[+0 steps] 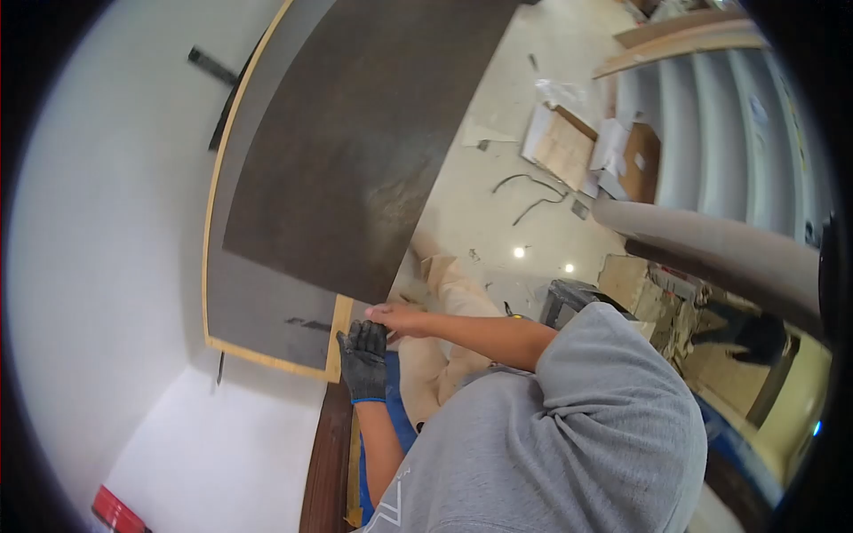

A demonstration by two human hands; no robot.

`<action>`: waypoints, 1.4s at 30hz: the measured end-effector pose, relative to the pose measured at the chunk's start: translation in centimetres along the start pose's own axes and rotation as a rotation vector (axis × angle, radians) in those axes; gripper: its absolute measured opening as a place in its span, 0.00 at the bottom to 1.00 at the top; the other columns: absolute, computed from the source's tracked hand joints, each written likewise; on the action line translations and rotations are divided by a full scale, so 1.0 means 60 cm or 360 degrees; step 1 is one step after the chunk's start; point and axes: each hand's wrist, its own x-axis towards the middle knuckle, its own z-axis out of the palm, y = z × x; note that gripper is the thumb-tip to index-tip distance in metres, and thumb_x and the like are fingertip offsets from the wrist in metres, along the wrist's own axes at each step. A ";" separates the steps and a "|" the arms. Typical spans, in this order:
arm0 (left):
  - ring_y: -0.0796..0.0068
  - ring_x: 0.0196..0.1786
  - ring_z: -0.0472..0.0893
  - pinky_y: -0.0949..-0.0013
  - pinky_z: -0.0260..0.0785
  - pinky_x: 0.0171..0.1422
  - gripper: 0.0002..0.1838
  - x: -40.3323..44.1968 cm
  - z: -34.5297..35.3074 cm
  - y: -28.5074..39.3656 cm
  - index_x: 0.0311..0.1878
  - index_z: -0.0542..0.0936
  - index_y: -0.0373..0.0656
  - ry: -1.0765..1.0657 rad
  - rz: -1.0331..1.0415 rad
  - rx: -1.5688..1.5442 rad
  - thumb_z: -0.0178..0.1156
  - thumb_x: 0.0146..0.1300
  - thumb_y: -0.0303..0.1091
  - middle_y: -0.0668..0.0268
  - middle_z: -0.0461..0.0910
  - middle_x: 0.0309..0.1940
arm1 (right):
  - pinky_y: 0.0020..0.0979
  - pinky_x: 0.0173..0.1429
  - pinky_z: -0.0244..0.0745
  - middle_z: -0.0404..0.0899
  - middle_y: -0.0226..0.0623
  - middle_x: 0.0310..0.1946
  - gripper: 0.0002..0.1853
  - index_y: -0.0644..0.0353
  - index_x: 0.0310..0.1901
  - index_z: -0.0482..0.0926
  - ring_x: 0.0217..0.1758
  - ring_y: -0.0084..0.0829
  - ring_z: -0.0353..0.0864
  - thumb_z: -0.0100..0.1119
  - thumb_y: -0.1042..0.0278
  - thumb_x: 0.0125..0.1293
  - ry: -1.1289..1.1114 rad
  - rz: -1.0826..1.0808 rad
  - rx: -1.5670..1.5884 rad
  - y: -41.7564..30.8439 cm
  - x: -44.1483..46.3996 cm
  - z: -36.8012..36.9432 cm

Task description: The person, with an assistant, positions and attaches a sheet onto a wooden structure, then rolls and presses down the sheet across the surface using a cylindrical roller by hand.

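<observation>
Dark sheet: the large brown-black sheet point(355, 142) lies over a grey board point(267, 306) with a pale wooden edge point(340, 342); its near corner comes right to where the two hands meet.
Right hand: bare, the right hand point(397, 321) is at that corner, just past the sheet's lower edge; from where I stand I can't tell whether the fingers pinch the sheet or only rest there.
Left hand: in a black glove with a blue cuff, the left hand point(362, 360) is just below the corner and beside the wooden edge, fingers side by side and pointing up towards the sheet; whether they grip anything, I can't make out.
Cardboard box: an open brown box point(567, 149) is on the pale floor point(471, 209), well apart from the hands; its contents are too blurred to name.
White carton: a small white carton point(611, 155) stands beside it, its inside unclear to me.
Black crate: a dark crate point(569, 302) is near the person's right arm, partly hidden by the sleeve.
Writing: white print point(388, 513) on the grey T-shirt point(604, 417) is cut off and unreadable.
</observation>
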 end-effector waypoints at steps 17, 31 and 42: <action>0.76 0.57 0.67 0.72 0.58 0.64 0.17 -0.049 0.276 -0.150 0.53 0.69 0.36 -0.1403 -0.0296 0.0964 0.41 0.69 0.36 0.66 0.69 0.54 | 0.47 0.44 0.69 0.76 0.45 0.32 0.14 0.55 0.37 0.72 0.40 0.51 0.74 0.37 0.57 0.67 0.1468 -0.1276 -0.0741 -0.110 -0.201 -0.171; 0.66 0.56 0.68 0.63 0.57 0.64 0.18 0.015 0.431 -0.321 0.52 0.70 0.36 -0.1605 0.0289 0.1796 0.42 0.66 0.38 0.58 0.71 0.53 | 0.46 0.39 0.70 0.75 0.48 0.35 0.13 0.59 0.39 0.70 0.35 0.52 0.74 0.43 0.59 0.62 0.1592 -0.1481 -0.0443 -0.171 -0.246 -0.393; 0.61 0.51 0.74 0.61 0.66 0.57 0.19 -0.109 0.551 -0.405 0.55 0.67 0.35 -0.1290 -0.0889 0.1387 0.43 0.67 0.37 0.55 0.72 0.53 | 0.45 0.42 0.71 0.77 0.51 0.33 0.10 0.61 0.38 0.72 0.39 0.49 0.76 0.47 0.68 0.56 0.2337 -0.0323 -0.0655 -0.130 -0.370 -0.859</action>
